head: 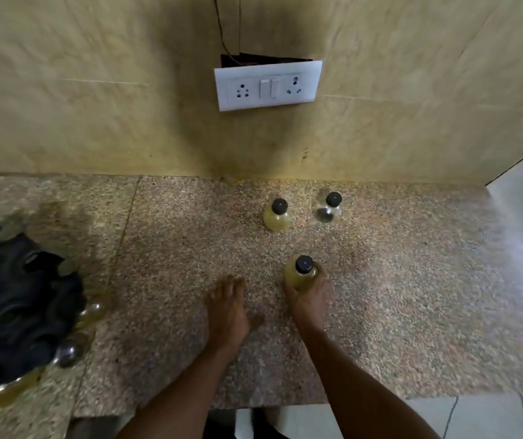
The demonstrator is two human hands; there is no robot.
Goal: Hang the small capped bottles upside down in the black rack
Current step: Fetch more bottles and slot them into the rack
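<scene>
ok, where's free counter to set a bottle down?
Bare: between the rack and left hand; also right of the right hand. Crowded: back centre, two bottles, and the rack's edge with hung bottles.

- I see a speckled stone counter [190, 248], polished with a dull sheen.
- The yellow bottle [299, 275] my right hand [309, 299] grips looks like clear plastic under a matt black cap.
- The black rack [16, 312] reads as glossy moulded plastic.
- The switch plate [268, 85] is smooth white plastic on a matt, mottled wall [95, 90].
</scene>
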